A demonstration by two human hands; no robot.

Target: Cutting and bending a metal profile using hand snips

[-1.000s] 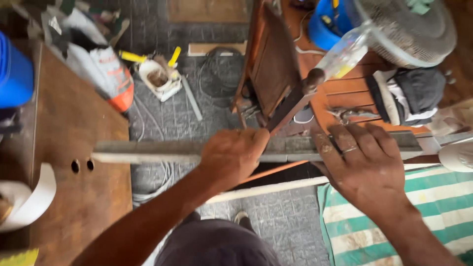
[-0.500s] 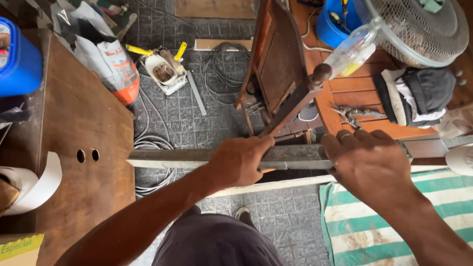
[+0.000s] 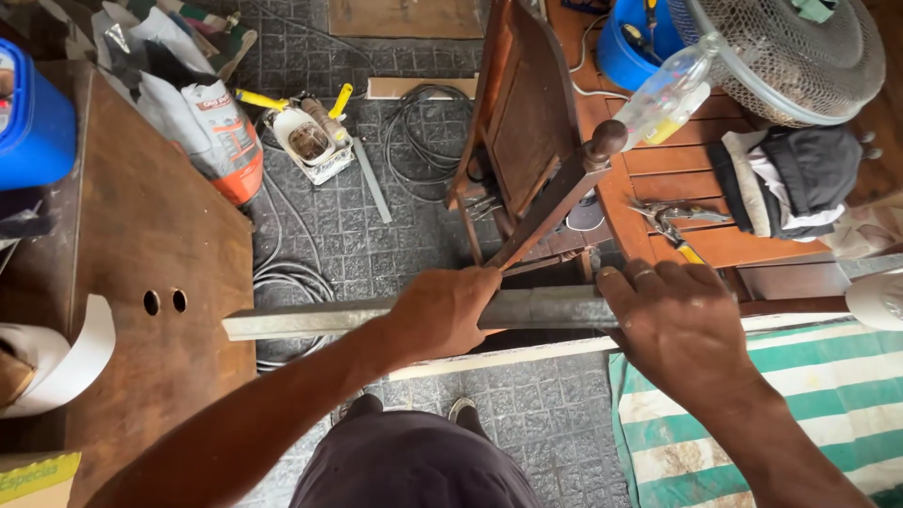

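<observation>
Far left: a brown worktop (image 3: 141, 282) with two drilled holes carries a blue container (image 3: 36, 122) at its back edge and a roll of white tape (image 3: 56, 362) at its near edge. The left end of a long grey metal bar (image 3: 310, 320) rests on or just over the worktop's right edge; contact cannot be confirmed.

On the tiled floor (image 3: 348, 226) lie a bag with an orange base (image 3: 226, 141), a small tub holding tools (image 3: 310, 141) and a coil of black cable (image 3: 428, 127).

Centre: the bar runs level across the view, spanning the gap above the floor. The left hand (image 3: 442, 315) is wrapped over it, fingers clamped on the bar from the top and far side. A dark wooden chair frame (image 3: 527, 141) leans behind the bar; whether it touches the bar cannot be told.

Right: the right hand (image 3: 677, 325) covers the bar's right portion, fingers curled down on it, a ring visible. Beyond it, a wooden slatted surface (image 3: 677, 235) holds pliers (image 3: 673, 221), a clear plastic bottle (image 3: 668, 94), folded cloth (image 3: 785, 183) and a fan grille (image 3: 790, 56). A green-and-white striped cloth (image 3: 828, 404) lies at lower right.

Step in hand, judged: positioning and steadying the bar with both hands.

Next move, judged: it calls for an even two-handed grip, the bar kept level, and the left end kept supported so that it does not drop off the worktop.
</observation>
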